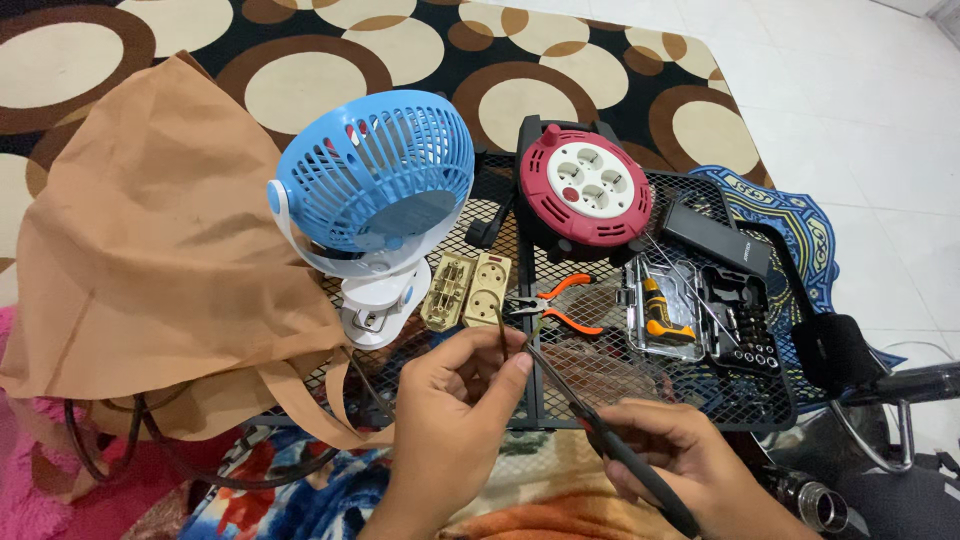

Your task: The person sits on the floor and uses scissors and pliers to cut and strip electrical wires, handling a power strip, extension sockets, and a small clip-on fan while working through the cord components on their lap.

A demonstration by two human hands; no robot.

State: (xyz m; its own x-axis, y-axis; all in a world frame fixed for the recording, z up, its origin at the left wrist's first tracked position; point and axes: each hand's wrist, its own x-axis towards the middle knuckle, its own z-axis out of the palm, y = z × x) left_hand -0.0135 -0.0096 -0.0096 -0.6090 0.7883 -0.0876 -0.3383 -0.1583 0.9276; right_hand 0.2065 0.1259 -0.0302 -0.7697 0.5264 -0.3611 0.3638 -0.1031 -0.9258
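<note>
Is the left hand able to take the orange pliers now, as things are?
Probably not at once: the left hand is pinching the end of the black cable, so it must let go first. The orange pliers lie uncovered on the mesh table just beyond it.

Bright, even indoor light, soft shadows, sharp focus, slight wide-angle bending at edges.
</note>
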